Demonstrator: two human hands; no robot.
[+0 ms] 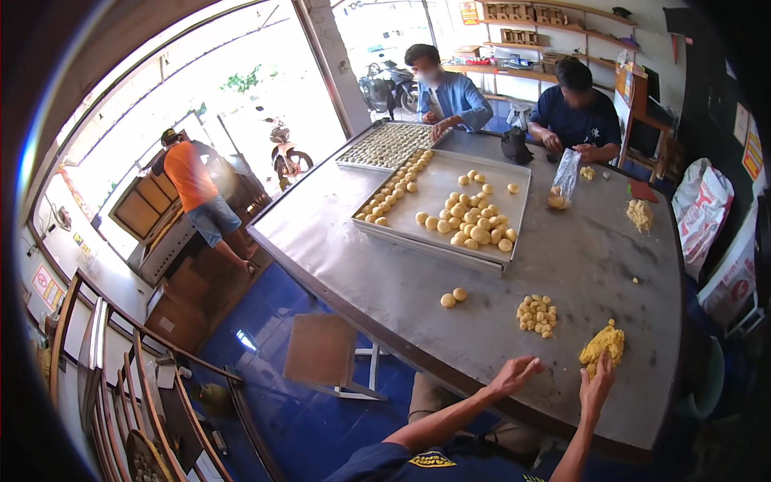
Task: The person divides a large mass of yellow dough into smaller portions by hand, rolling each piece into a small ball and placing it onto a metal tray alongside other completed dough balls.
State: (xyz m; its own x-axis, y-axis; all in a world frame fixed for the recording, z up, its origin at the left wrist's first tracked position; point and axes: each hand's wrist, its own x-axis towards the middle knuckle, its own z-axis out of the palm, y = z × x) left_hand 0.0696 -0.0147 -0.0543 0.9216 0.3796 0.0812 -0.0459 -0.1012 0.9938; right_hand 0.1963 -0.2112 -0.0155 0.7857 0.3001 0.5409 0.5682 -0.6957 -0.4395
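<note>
My right hand [595, 389] is at the near side of a lump of crumbly yellow paste [604, 344] on the metal-topped table, its fingers closed on the lump's edge. To its left, my left hand [514, 376] hovers over the table's near edge, fingers extended and loosely bent, with nothing visible in them. A small heap of pale yellow paste pieces [536, 316] lies just beyond the left hand. Two smooth dough balls [454, 298] rest farther left.
A large metal tray [522, 201] holds many dough balls; another tray [353, 165] with small pieces stands beyond it. Two people [450, 88] sit across the table, near a plastic bag [565, 178]. A stool [320, 349] stands left. Someone in orange [191, 178] bends over an oven.
</note>
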